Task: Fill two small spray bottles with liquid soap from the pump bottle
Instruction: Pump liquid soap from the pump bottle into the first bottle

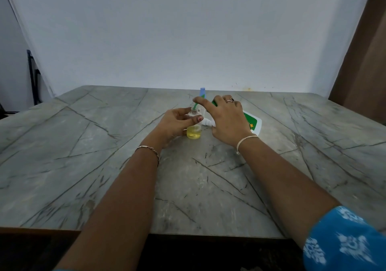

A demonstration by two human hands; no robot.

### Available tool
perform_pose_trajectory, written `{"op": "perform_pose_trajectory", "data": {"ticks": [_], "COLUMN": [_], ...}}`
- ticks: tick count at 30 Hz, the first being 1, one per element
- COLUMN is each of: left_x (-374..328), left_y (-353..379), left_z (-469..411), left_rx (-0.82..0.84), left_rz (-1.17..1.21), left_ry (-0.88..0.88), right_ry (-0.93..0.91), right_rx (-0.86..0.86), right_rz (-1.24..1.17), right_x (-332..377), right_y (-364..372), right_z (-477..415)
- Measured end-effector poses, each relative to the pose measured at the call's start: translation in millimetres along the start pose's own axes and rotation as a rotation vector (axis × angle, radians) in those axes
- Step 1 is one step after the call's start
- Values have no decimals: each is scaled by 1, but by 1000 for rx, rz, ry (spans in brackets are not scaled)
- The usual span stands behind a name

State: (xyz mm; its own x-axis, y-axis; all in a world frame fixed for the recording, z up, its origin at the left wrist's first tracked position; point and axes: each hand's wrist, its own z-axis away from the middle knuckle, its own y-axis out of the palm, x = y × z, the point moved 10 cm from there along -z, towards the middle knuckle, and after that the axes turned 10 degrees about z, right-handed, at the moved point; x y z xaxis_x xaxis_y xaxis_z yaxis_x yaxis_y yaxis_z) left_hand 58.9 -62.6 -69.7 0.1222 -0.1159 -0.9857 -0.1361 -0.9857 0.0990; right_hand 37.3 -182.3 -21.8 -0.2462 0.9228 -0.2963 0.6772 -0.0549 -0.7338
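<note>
A small clear spray bottle, uncapped and partly filled with yellow liquid, stands upright on the marble table. My left hand grips its upper body. My right hand lies over the green pump head of the white pump bottle, fingers curled on it. The green spout points down into the small bottle's open neck. Behind my hands a second small bottle with a blue cap sticks up, mostly hidden. A white spray cap lies beside the clear bottle.
The table's far edge meets a pale wall. A dark frame stands at the far left, and a brown panel rises on the right. The table's near edge runs along the bottom.
</note>
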Motion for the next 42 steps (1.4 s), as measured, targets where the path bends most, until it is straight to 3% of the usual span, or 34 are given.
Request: {"op": "perform_pose_trajectory", "data": {"ticks": [23, 34, 42], "left_x": [3, 5, 5], "left_y": [-2, -7, -7], "left_z": [-2, -7, -7], "left_rx": [15, -12, -6], "left_rz": [-4, -45, -47], "left_ry": [4, 10, 10], "right_ry": [27, -55, -16], "right_rx": [24, 10, 26], "right_rz": [-79, 68, 33], "right_x": [3, 3, 4], "right_y": [1, 4, 7], "right_z": [-6, -2, -8]}}
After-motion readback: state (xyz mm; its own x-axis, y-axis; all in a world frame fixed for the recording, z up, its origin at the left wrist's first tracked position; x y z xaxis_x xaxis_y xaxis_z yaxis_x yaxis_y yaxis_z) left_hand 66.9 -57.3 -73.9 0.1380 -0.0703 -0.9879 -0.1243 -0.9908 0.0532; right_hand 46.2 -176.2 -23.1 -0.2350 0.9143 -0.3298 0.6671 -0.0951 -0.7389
